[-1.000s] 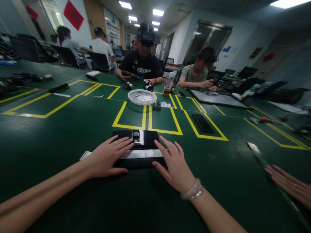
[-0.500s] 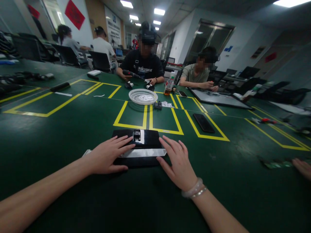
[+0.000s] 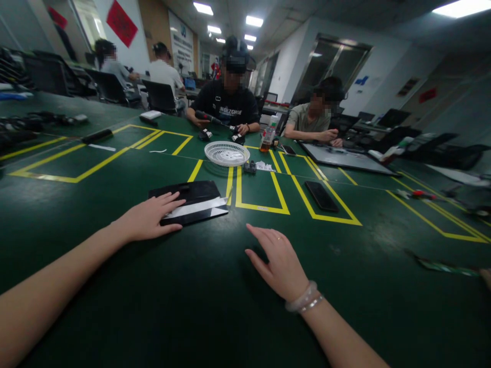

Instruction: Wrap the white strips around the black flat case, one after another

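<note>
Left hand (image 3: 148, 217) flat on black case (image 3: 192, 198), fingers slightly apart, right hand (image 3: 279, 263) off it, thumb and fingers apart, basket (image 3: 227, 154) beyond.

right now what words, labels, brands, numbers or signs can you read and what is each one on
"NGEZGHOE", roughly: black shirt across the table; some letters uncertain, smaller line below too small.
Wall sign: too blurred.
Red wall hanging: unreadable.
Bottle: too small.
White crumpled piece by the basket: marks too blurred.
Small label on the yellow tape: too small.
Black case: none visible.
</note>
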A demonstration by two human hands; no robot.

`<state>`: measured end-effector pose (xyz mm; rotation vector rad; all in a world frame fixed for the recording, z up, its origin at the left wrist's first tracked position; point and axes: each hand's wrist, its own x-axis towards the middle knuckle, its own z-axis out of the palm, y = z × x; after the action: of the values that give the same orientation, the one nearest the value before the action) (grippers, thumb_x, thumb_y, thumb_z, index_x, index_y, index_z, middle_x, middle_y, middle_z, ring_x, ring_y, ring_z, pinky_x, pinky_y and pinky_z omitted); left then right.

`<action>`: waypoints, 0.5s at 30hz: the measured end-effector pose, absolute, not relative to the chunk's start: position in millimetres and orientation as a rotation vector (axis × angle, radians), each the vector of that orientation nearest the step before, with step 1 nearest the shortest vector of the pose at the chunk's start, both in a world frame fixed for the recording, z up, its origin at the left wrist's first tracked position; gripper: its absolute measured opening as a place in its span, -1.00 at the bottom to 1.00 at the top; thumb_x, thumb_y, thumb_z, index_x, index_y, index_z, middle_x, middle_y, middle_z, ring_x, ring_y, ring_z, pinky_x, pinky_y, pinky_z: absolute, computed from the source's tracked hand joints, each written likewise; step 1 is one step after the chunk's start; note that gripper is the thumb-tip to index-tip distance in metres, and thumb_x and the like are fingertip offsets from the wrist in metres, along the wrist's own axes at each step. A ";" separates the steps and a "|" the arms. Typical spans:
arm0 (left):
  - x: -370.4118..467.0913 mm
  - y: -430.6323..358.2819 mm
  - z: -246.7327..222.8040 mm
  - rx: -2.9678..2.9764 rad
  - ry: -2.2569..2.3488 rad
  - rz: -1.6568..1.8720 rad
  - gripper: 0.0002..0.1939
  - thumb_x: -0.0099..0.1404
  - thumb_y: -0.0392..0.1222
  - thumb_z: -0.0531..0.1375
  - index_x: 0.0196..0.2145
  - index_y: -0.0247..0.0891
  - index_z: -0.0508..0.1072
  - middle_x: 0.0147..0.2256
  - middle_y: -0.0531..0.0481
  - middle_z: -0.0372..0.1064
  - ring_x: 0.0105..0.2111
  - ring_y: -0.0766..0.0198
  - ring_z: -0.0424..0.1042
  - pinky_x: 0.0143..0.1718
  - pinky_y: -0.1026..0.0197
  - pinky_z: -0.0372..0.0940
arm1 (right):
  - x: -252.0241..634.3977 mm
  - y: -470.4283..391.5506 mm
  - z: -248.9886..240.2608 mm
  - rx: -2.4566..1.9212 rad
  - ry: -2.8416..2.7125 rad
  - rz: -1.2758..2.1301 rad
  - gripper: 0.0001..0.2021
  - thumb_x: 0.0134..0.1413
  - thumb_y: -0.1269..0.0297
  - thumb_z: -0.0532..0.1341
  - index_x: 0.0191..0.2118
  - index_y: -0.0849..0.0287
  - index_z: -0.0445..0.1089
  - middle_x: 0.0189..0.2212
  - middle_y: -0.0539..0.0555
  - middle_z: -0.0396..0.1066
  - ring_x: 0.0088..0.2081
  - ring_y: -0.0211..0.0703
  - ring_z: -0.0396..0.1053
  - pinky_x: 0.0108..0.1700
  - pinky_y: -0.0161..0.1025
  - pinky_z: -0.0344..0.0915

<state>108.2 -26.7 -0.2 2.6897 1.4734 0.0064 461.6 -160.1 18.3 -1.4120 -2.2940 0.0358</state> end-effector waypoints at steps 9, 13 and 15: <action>32.3 9.2 -9.3 2.422 1.777 0.092 -0.15 0.39 0.30 -0.10 0.37 -0.42 0.02 0.38 -0.38 -0.23 0.36 -0.23 -0.15 0.32 -0.22 -0.14 | 461.6 -159.7 16.2 -1.397 -2.292 0.064 -0.53 0.30 0.23 0.14 0.28 0.13 0.16 0.08 0.17 0.42 0.08 0.02 0.36 0.14 0.10 0.27; -7.0 21.3 -15.2 2.286 1.928 0.144 -0.10 0.38 0.34 -0.13 0.36 -0.49 0.01 0.35 -0.53 -0.22 0.32 -0.40 -0.13 0.25 -0.34 -0.08 | 461.6 -160.6 17.1 -1.394 -2.296 0.073 -0.54 0.30 0.23 0.14 0.27 0.14 0.17 0.07 0.18 0.42 0.08 0.02 0.36 0.14 0.11 0.27; -29.4 25.3 -17.7 2.242 1.992 0.201 -0.01 0.34 0.38 -0.10 0.34 -0.61 0.03 0.31 -0.65 -0.20 0.28 -0.53 -0.12 0.15 -0.46 -0.05 | 461.6 -161.5 17.7 -1.396 -2.298 0.071 -0.55 0.30 0.23 0.13 0.26 0.14 0.18 0.07 0.17 0.42 0.08 0.02 0.36 0.14 0.10 0.26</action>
<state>-29.4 25.3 -17.7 2.2417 1.9923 0.2010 461.6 -161.5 17.7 -1.3956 -2.2985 0.0713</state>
